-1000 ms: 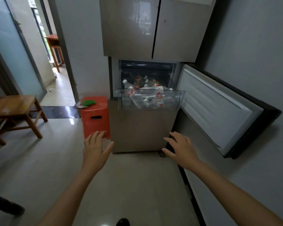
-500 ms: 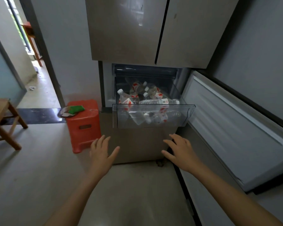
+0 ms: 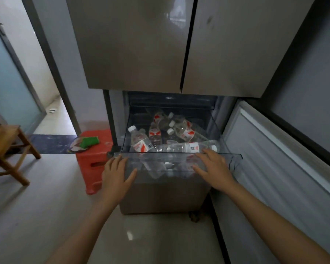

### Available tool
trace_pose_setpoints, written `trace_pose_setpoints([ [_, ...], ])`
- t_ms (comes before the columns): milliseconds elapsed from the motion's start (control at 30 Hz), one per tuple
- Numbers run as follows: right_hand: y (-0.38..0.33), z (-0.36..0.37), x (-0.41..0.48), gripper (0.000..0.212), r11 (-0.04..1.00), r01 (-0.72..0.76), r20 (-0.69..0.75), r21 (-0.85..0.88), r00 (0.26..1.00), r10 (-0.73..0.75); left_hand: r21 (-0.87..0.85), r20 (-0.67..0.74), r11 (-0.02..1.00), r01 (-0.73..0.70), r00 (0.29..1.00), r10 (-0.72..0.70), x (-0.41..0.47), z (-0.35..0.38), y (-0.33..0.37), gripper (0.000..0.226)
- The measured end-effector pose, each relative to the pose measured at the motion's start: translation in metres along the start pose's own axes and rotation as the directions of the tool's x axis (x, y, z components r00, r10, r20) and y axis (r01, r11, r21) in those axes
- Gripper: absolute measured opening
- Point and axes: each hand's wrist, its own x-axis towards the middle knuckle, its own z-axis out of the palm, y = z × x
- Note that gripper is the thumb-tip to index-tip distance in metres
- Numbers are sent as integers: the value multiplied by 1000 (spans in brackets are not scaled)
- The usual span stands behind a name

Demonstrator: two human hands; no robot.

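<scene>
Reaching: left hand (image 3: 117,173) and right hand (image 3: 214,168), both at the front of the clear drawer (image 3: 168,155).
Drawer position: standing well out of the fridge's lower compartment, under the closed upper doors (image 3: 133,44); the open lower door (image 3: 286,159) is just to its right.
Contents: water bottles in a loose pile; one long bottle (image 3: 181,148) lies across the front, close under the lip.
Left fingers: straight, slightly spread, tips at the lip near the left corner, thumb out across the front wall; nothing gripped.
Right fingers: straight and spread over the lip right of centre, tips just beside the long bottle; nothing gripped.
Palm contact: cannot tell.
Hazard, jam: the pile rides high and could likely catch the compartment's frame on a push.
Hazard, skew: the hands sit unevenly about the centre, so one side may lead and bind.
Hazard, pinch: fingertips over the lip risk being trapped against the frame.
Hazard, spill: flat hands give no hold if the loaded drawer drops.
</scene>
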Motion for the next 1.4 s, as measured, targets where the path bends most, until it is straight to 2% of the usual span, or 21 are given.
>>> trace_pose_setpoints([
  [100,25,-5,38,59,1000,22,12,-2,1000,-22,7,-34,999,-37,999,37,25,11,18,78],
  [233,48,-6,82,54,999,37,62,-28,997,-35,47,-43,998,-42,998,44,45,26,25,66],
  [333,58,-1,103,56,998,37,168,-52,985,-27,89,-29,994,-55,998,58,53,35,21,58],
  [467,67,2,120,58,999,39,327,-7,944,-35,118,-71,990,-82,993,90,68,36,12,51],
  [600,78,-1,126,62,1000,-23,468,21,884,10,146,-33,986,-80,996,86,86,36,2,50],
  [767,83,-3,127,59,993,-87,534,74,845,34,183,25,978,-96,995,93,109,31,-5,57],
  [833,82,-5,128,67,986,-129,563,103,825,49,169,28,983,-68,998,64,111,32,-4,61],
  [900,82,-5,128,86,978,-157,579,136,814,50,167,15,984,-70,998,68,111,34,-5,61],
  [1000,80,-6,128,85,967,-202,598,156,798,70,157,3,984,-79,997,79,111,37,-6,58],
  [1067,84,-5,132,97,965,-204,593,162,802,70,135,-10,989,-63,998,65,111,37,-6,57],
  [1200,84,-10,138,101,957,-241,625,162,775,89,141,-27,989,-40,999,45,110,39,-6,59],
  [1300,78,-20,142,59,959,-255,606,124,785,130,149,-21,988,-29,999,32,111,40,-6,60],
  [1400,68,-32,153,37,980,-194,534,42,834,142,163,-5,986,-30,999,31,113,43,-8,60],
])
